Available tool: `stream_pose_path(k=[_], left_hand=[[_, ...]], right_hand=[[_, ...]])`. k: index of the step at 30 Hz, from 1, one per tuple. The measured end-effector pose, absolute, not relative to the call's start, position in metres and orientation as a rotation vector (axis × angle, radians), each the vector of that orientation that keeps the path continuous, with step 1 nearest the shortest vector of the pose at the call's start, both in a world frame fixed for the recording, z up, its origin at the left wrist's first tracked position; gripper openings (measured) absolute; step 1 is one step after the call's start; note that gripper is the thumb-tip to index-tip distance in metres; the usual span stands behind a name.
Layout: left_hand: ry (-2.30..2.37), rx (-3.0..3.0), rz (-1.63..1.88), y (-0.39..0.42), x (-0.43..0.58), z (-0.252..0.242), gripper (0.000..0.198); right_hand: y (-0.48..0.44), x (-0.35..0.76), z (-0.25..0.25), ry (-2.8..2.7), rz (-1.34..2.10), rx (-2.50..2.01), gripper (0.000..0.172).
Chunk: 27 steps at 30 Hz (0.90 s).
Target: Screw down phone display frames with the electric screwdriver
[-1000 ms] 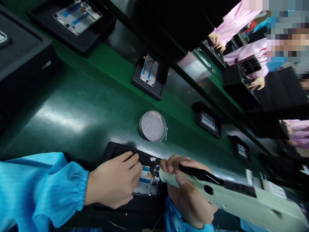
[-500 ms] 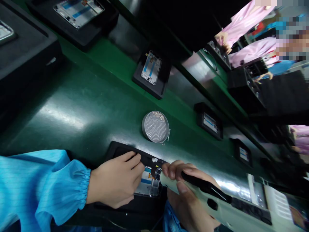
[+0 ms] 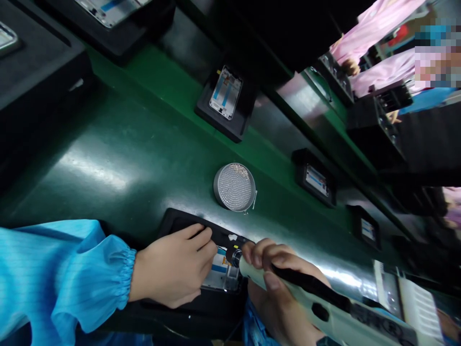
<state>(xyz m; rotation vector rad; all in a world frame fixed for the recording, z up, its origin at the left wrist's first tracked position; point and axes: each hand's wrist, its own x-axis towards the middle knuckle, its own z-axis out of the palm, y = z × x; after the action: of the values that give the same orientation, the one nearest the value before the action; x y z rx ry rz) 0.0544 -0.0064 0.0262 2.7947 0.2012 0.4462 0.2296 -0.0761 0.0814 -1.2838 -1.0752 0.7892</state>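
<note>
My right hand (image 3: 277, 269) is wrapped round a pale green electric screwdriver (image 3: 302, 298) with a black lever. The tool's tip points down at a phone frame (image 3: 225, 276) with blue strips, lying in a black tray (image 3: 187, 218). From the left, my left hand (image 3: 176, 266) bears on the frame's end, its fingers curled and pressed together; the fingertips are partly hidden. Just beyond the tray stands a round grey dish (image 3: 236, 187) with a dimpled plate and small screws gathered at its far edge.
More black trays with phone frames stand along the green bench, one behind the dish (image 3: 226, 93) and another to its right (image 3: 317, 180). A large black block (image 3: 39, 62) fills the upper left. Across the bench, people in pink sleeves (image 3: 370, 33) are at work.
The view has shifted slightly, so the dish and far trays sit a little differently in the picture. Both hands and the screwdriver hold nearly the same position over the phone frame.
</note>
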Motion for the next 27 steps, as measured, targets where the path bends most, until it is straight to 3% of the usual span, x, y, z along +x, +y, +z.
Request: stream_pose_path(k=[9, 14, 18, 23, 27], left_hand=[[0.215, 2.812, 0.434, -0.004, 0.054, 0.028, 0.064], [0.256, 2.878, 0.374, -0.006, 0.056, 0.037, 0.065], [0.201, 3.016, 0.482, -0.017, 0.054, 0.052, 0.040], [0.060, 3.013, 0.645, -0.030, 0.046, 0.073, 0.028], [-0.012, 2.951, 0.607, -0.033, 0.044, 0.084, 0.027]], right_hand=[[-0.069, 0.235, 0.086, -1.086, 0.788, -1.242, 0.022], [-0.032, 0.271, 0.116, -0.770, 0.555, -1.211, 0.022], [-0.001, 0.326, 0.106, -0.728, 0.105, -1.307, 0.022], [-0.002, 0.387, 0.083, -0.930, 0.230, -1.616, 0.016], [-0.025, 0.404, 0.097, -1.117, 0.465, -1.709, 0.012]])
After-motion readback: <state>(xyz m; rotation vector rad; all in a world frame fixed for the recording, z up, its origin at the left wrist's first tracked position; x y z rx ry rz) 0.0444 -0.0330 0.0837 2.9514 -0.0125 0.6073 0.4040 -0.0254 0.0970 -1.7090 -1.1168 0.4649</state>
